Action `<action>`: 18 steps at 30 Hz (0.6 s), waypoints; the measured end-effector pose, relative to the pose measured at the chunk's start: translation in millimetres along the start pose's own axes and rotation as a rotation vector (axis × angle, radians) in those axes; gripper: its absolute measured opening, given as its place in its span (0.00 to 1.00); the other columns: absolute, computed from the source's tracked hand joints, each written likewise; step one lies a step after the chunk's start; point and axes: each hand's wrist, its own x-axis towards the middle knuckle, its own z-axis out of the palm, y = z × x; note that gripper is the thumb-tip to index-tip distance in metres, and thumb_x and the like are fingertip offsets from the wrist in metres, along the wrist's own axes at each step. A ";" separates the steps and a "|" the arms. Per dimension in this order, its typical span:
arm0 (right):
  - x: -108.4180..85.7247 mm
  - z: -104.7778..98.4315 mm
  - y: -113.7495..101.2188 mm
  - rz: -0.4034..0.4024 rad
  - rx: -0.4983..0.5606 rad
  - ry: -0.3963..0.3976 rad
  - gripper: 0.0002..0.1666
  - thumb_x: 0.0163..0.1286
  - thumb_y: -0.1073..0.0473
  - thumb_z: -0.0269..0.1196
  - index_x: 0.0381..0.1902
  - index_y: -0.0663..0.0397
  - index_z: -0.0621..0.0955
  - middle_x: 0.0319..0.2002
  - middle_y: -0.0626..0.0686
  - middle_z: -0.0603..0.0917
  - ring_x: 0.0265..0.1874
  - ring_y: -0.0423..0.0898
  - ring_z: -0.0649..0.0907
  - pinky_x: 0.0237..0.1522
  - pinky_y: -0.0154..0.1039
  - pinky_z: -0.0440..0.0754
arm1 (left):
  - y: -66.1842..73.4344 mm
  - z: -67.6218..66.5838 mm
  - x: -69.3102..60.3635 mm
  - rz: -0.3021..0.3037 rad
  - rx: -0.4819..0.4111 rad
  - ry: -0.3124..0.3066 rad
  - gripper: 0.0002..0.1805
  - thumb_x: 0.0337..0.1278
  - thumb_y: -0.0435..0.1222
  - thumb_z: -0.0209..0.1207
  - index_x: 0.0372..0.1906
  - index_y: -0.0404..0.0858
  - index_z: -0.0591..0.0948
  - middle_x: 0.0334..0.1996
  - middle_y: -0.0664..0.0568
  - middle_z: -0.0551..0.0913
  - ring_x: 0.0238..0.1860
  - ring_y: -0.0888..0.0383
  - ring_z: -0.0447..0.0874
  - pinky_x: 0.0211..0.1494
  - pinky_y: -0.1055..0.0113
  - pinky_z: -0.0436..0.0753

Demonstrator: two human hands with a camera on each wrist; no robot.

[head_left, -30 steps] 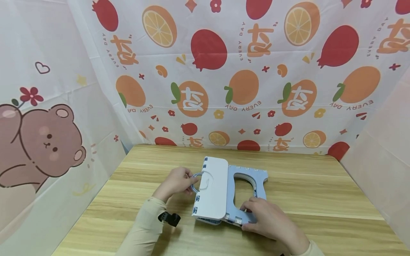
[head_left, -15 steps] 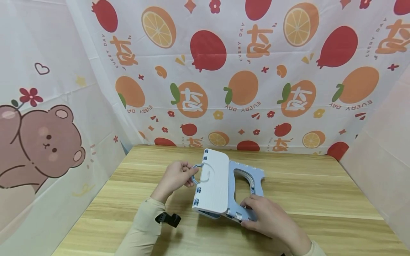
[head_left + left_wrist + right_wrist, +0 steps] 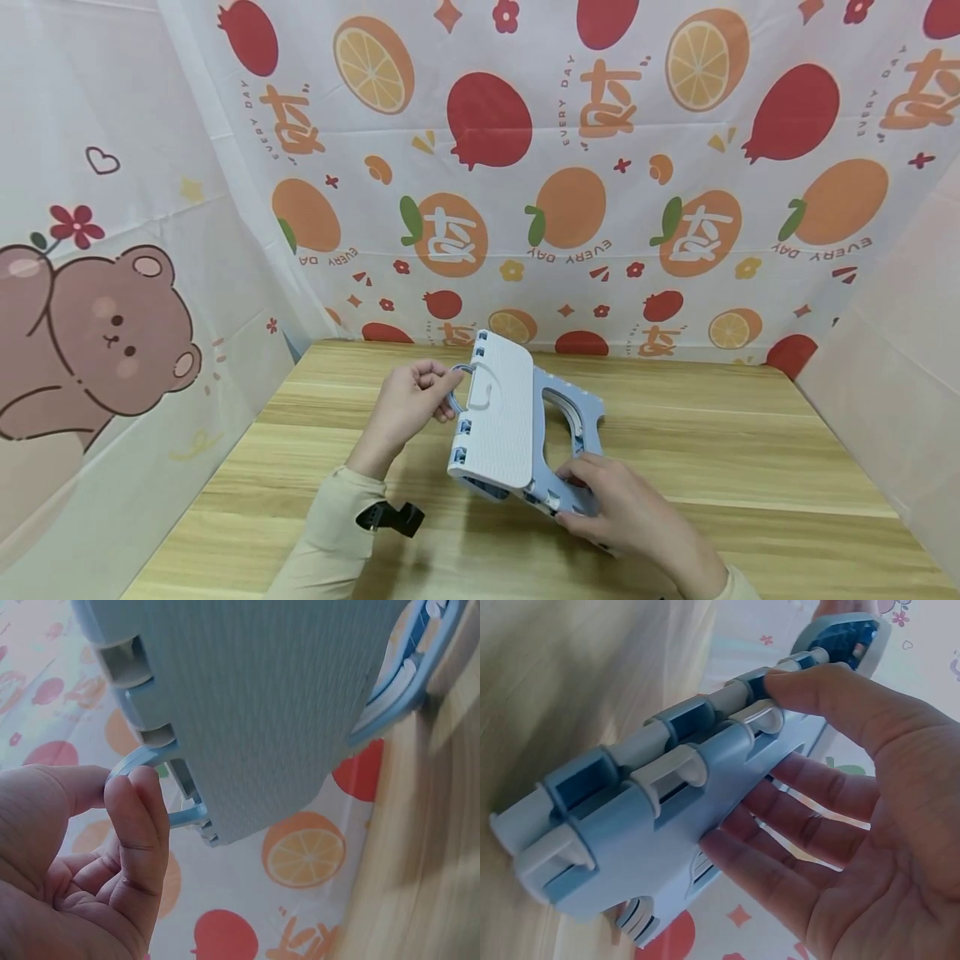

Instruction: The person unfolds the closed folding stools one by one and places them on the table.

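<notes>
A folding step stool with a white ribbed top (image 3: pixel 502 425) and a light blue leg panel (image 3: pixel 558 382) is partly unfolded and tilted above the table. My left hand (image 3: pixel 405 408) pinches its blue loop handle (image 3: pixel 139 759) between thumb and fingers at the top's left edge. My right hand (image 3: pixel 626 517) grips the near side of the leg panel, thumb on the hinged edge (image 3: pixel 686 720) and fingers at the cut-out. The panel's right end is low, at or close to the tabletop; contact is hard to tell. The stool's underside is mostly hidden.
The wood-grain table (image 3: pixel 750 467) extends around the stool on all sides. A fruit-print cloth (image 3: pixel 645 208) hangs behind its back edge, with a bear-print cloth (image 3: pixel 120 333) along the left. A black strap device (image 3: pixel 392 517) sits on the left wrist.
My left hand has risen, lifting the stool's white top end by the handle, so the stool tilts more steeply. My right hand keeps its grip on the leg panel, almost in place.
</notes>
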 end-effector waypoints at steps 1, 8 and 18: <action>-0.1 0.6 -0.2 -0.015 0.006 0.012 0.17 0.67 0.52 0.78 0.50 0.48 0.87 0.41 0.39 0.85 0.37 0.31 0.79 0.39 0.30 0.83 | 1.7 0.0 -0.8 0.010 -0.007 0.003 0.12 0.75 0.39 0.66 0.43 0.32 0.85 0.19 0.54 0.85 0.20 0.59 0.84 0.29 0.69 0.88; 0.7 4.7 -0.9 -0.065 0.055 0.065 0.16 0.67 0.53 0.78 0.49 0.47 0.86 0.42 0.41 0.86 0.39 0.32 0.82 0.39 0.31 0.86 | 12.8 2.8 -6.7 0.076 -0.055 0.016 0.12 0.77 0.39 0.64 0.47 0.32 0.85 0.22 0.52 0.86 0.22 0.58 0.84 0.31 0.69 0.89; 2.1 7.5 -2.4 -0.031 0.203 0.056 0.17 0.69 0.52 0.77 0.52 0.49 0.86 0.46 0.45 0.88 0.42 0.32 0.85 0.44 0.32 0.91 | 25.7 6.1 -16.9 0.180 -0.088 -0.022 0.16 0.80 0.39 0.61 0.61 0.34 0.83 0.34 0.46 0.87 0.31 0.58 0.86 0.38 0.68 0.90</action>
